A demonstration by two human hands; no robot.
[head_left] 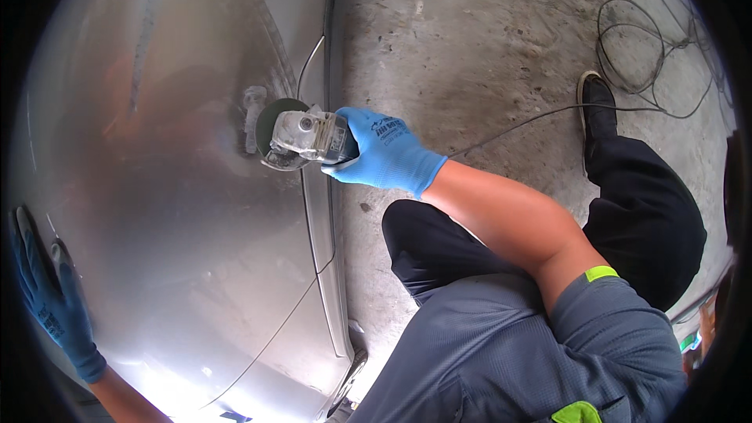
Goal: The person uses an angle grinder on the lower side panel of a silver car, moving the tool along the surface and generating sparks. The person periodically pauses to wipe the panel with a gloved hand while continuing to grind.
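A right hand (388, 155) in a blue glove has its fingers clamped around a dusty grey angle grinder (301, 139), whose green disc touches a silver car body panel (180, 211) near its right edge. The gloved left hand (47, 294) lies flat, fingers spread, against the panel's left edge.

bright daylight, glare low on the panel (196, 380), fisheye-darkened edges.

The car body panel (180, 211) fills the left; the angle grinder (301, 139) rests on it, near its right edge. Right of the panel lies the concrete floor (470, 39), with a cable (642, 55) coiled far right of the panel
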